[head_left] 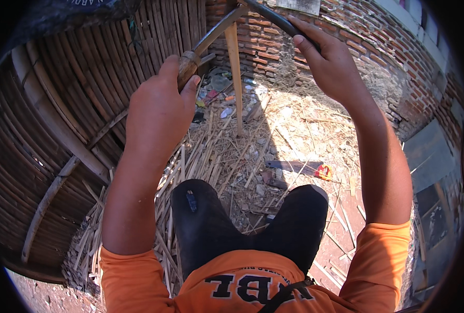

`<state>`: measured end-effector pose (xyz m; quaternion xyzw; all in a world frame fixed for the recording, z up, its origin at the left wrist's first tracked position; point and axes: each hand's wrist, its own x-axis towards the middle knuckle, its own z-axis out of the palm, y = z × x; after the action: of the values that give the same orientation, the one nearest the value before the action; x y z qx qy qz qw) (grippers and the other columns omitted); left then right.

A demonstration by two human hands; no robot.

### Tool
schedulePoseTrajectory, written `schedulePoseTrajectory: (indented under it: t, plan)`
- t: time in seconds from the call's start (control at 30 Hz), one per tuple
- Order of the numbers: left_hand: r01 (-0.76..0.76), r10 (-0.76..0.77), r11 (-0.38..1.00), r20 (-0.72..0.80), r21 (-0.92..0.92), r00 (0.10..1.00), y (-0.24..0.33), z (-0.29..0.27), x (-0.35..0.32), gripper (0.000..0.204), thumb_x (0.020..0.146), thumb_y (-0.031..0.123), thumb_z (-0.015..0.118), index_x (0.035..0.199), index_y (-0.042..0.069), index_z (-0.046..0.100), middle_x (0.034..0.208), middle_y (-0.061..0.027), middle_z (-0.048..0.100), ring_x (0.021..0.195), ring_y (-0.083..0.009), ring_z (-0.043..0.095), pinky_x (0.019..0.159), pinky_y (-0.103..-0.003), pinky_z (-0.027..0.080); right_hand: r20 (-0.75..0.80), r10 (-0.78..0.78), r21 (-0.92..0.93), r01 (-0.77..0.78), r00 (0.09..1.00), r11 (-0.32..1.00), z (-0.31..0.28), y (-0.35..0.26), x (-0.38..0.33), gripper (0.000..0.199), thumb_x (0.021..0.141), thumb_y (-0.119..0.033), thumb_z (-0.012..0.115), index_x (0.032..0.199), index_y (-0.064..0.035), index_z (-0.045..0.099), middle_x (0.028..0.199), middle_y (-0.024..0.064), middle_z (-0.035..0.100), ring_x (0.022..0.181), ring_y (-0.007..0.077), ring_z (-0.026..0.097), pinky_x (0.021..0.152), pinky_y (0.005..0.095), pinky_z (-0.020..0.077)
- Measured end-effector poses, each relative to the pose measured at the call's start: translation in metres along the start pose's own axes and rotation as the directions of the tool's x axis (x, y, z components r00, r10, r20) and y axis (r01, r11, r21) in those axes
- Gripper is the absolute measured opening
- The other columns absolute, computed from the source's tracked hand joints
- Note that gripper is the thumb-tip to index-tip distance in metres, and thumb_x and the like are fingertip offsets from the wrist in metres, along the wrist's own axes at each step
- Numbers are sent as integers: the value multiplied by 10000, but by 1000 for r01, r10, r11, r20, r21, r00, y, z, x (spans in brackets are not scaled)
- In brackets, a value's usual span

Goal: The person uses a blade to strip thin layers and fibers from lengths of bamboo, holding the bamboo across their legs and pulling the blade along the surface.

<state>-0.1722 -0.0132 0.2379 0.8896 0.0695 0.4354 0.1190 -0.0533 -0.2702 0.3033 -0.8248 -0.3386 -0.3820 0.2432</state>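
Observation:
My left hand (156,112) is closed around the wooden handle of a long-bladed knife (219,31), whose blade slants up to the right. My right hand (332,68) grips a dark, straight bar (273,18) that slants up to the left. Blade and bar come together at the top of the picture; whether they touch I cannot tell. Just below that spot, a pale wooden or bamboo strip (234,62) stands nearly upright, its lower end down among the litter. Its upper end is hidden behind the blade.
Between my knees and the brick wall (383,68), split strips (206,161) and scraps litter the ground. A handsaw (323,171) with a red-orange handle lies there. A bamboo slat wall (75,83) stands at left. Grey sheets (430,151) lean at right.

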Motion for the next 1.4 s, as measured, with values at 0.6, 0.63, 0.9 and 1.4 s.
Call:
schedulePoseTrajectory:
  t: [0.6,0.63,0.9,1.4]
  plan:
    - [16,-16,1000,15,-8,1000,-3,-1,-3,462,984,349,631,1303,19,580,797,-237,700,741,-429,703,668,-498,531,-50,-8,-4,8,999,1000,-14,-8,-8,423,1057,-303,563,1457,-166,565,979,43,683,778,113,540,731,280,463]
    - [17,-17,1000,18,-12,1000,-2,-2,-4,458,984,348,631,1303,23,580,798,-236,700,745,-429,703,671,-499,531,24,-15,-6,15,1000,1000,-11,-9,-10,424,1058,-298,559,1456,-150,564,1011,40,693,778,101,536,732,272,459]
    - [58,-58,998,50,-2,997,-3,-5,-5,440,985,341,628,1295,31,581,796,-227,700,754,-426,705,678,-507,524,-285,-159,148,207,945,967,-13,-1,-10,409,1061,-281,558,1459,-185,561,1076,71,720,867,82,602,792,260,490]
    - [86,-86,996,87,-5,993,-7,-5,-9,466,980,323,641,1303,-4,566,826,-253,705,799,-442,704,713,-512,535,-112,-136,36,141,984,989,3,8,-8,384,1038,-298,584,1414,-219,595,885,111,717,746,177,647,720,352,503]
